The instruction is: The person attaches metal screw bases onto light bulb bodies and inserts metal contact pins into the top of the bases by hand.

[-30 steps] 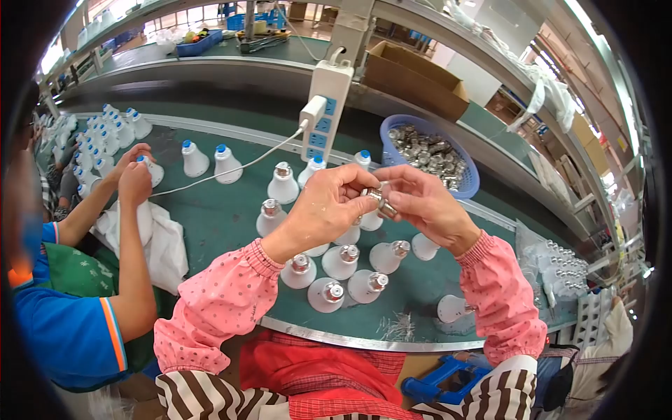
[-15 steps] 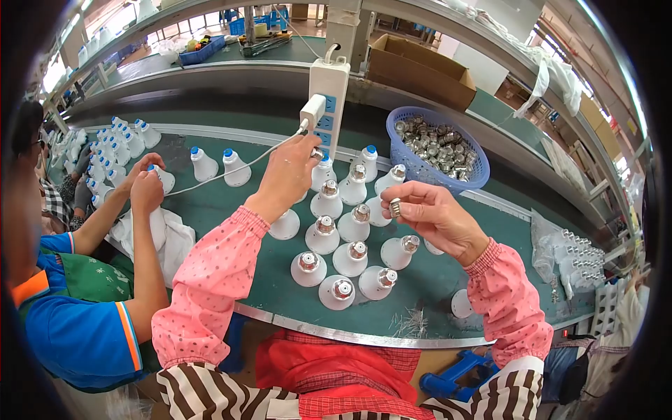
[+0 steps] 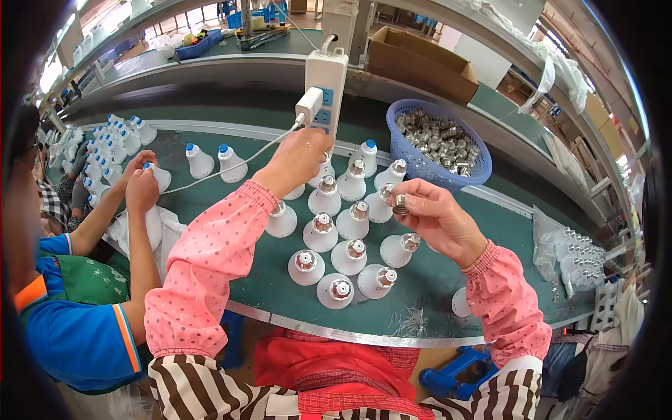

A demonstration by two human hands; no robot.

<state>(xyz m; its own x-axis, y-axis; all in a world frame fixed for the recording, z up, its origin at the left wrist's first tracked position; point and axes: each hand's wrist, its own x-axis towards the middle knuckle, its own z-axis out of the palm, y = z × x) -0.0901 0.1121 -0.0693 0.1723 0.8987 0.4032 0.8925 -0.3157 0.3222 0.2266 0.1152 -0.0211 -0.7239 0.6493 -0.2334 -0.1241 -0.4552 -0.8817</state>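
Note:
My left hand (image 3: 297,159) reaches to the back row of white bulb housings, its fingers closed at the top of one housing (image 3: 321,171). The screw cap they hold is mostly hidden behind them. In my right hand (image 3: 437,213), a silver metal screw cap (image 3: 400,204) is pinched between thumb and fingers, beside a capped housing (image 3: 379,208). Several white housings with silver caps, such as one in front (image 3: 336,291), stand upright between my arms. One housing with a blue top (image 3: 367,155) stands at the back.
A purple basket (image 3: 402,150) of metal caps stands at the back right. A white power strip (image 3: 326,80) with a plugged-in charger rises behind my left hand; its cable runs left. A co-worker's hands (image 3: 143,185) hold a blue-topped housing. Thin pins (image 3: 411,323) lie near the front edge.
My left hand has moved slightly right and up, lowering its cap over a blue-topped housing. My right hand has turned its cap more upright. The view has shifted slightly.

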